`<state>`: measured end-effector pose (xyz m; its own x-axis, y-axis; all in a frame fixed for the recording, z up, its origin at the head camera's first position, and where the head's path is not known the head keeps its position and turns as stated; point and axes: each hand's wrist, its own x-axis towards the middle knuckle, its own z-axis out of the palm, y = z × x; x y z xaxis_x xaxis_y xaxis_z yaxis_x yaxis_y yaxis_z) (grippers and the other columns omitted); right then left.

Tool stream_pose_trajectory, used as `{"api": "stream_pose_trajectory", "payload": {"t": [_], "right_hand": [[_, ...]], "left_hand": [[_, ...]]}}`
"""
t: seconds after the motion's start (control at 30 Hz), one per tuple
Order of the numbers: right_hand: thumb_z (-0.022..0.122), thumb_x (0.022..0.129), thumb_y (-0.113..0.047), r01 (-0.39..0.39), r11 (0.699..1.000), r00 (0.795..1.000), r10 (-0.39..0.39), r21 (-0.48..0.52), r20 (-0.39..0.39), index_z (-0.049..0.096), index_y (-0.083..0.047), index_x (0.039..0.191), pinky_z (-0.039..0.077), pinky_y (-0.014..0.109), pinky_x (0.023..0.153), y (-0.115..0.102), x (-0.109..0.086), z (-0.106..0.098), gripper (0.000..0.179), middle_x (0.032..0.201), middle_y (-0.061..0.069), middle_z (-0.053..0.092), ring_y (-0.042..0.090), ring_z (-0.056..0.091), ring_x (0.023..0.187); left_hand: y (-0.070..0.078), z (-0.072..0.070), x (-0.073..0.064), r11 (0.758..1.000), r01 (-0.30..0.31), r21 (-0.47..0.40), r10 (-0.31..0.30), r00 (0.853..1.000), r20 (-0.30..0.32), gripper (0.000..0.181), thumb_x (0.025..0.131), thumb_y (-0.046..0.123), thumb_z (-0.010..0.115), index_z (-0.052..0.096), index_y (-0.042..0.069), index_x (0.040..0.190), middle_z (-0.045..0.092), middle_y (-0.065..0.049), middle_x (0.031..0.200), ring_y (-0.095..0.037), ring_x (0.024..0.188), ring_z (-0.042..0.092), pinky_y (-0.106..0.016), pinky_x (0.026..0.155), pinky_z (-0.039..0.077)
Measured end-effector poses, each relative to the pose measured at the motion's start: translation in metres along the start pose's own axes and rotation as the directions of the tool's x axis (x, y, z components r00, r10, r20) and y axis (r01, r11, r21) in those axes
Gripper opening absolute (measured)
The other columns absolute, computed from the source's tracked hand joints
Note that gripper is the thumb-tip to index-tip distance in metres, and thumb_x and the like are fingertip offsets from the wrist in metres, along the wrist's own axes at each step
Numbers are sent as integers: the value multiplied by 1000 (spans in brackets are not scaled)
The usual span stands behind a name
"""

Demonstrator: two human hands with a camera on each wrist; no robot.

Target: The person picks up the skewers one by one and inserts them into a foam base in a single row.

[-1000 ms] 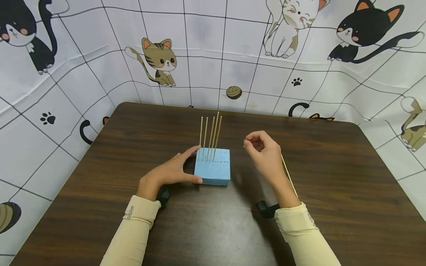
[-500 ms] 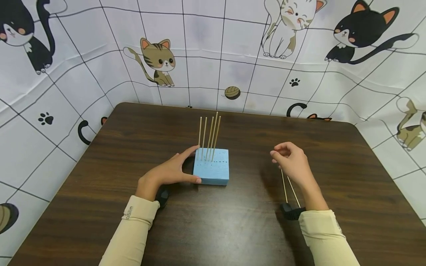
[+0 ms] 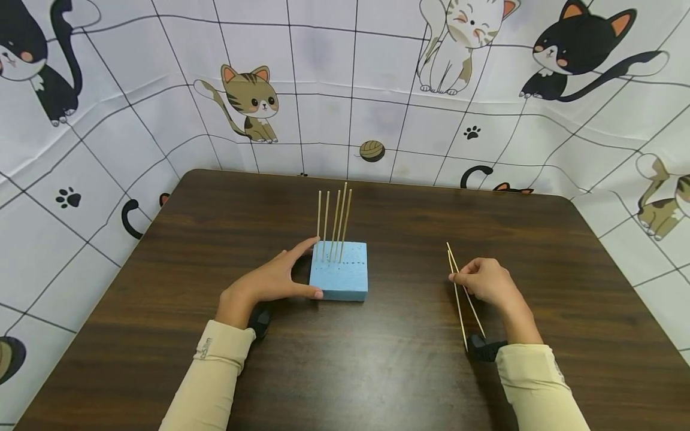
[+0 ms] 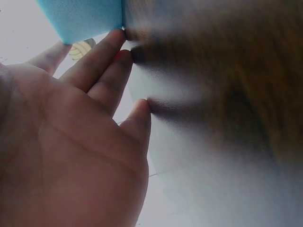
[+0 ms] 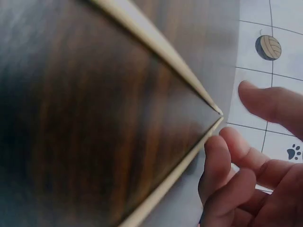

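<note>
My left hand (image 3: 266, 279) grips a light blue foam block (image 3: 338, 278) at its left side, thumb at the front corner and index finger at the back one. Several thin wooden skewers (image 3: 346, 221) stand upright in the block, near its back left, beside rows of small holes. To the right, my right hand (image 3: 490, 284) hovers over two loose skewers that lie in a narrow V, the left skewer (image 3: 460, 311) and the right skewer (image 3: 477, 317). Thumb and fingers (image 5: 272, 106) are apart in the right wrist view, close to where the skewer tips meet.
The dark wooden table (image 3: 399, 383) carries the block and skewers. Its far edge meets a white cat-print curtain (image 3: 329, 72). Black wrist cameras (image 3: 485, 348) sit under both wrists; the right one is beside the near ends of the loose skewers.
My right hand has moved right and then down toward the near side, from beside the block to the loose skewers. The left hand and block have stayed in place.
</note>
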<state>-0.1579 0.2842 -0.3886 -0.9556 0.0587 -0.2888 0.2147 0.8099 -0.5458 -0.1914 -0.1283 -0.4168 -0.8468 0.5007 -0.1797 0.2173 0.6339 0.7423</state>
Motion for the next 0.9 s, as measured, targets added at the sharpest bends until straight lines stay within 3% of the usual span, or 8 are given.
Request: {"api": "stream_pose_trajectory", "payload": {"t": [0.17, 0.47, 0.77, 0.9], "right_hand": [[69, 91, -35, -23, 996, 1000, 23, -83, -8, 68, -2, 91, 47, 40, 67, 3, 1, 0, 33, 90, 11, 63, 29, 57, 81], [71, 88, -34, -80, 988, 997, 80, -132, -10, 71, -1, 88, 49, 49, 72, 2, 3, -1, 32, 98, 20, 66, 39, 61, 90], [65, 91, -27, -109, 983, 994, 107, -150, -20, 71, -5, 75, 46, 40, 65, 0, 4, 0, 28, 87, 14, 67, 31, 58, 78], [64, 92, -29, -115, 983, 993, 114, -145, -20, 66, -7, 68, 43, 37, 61, -1, 3, 1, 32, 72, 7, 61, 27, 55, 70]], "left_hand": [[-1, 1, -1, 1000, -1, -3, 1, 1000, 0, 110, 75, 56, 81, 15, 32, 160, 21, -4, 164, -46, 150, 8, -73, 109, 20], [0, 0, 0, 1000, -1, -6, 1, 1000, 3, 110, 75, 55, 81, 15, 32, 160, 21, -5, 164, -46, 150, 8, -73, 109, 20], [-1, 0, 0, 1000, 0, -2, 0, 1000, -3, 110, 74, 56, 81, 16, 33, 159, 23, -4, 163, -45, 150, 9, -72, 110, 19], [-1, 0, 0, 1000, 3, -2, -3, 1000, 2, 110, 75, 56, 81, 15, 33, 159, 20, -3, 164, -46, 150, 7, -73, 109, 19]]}}
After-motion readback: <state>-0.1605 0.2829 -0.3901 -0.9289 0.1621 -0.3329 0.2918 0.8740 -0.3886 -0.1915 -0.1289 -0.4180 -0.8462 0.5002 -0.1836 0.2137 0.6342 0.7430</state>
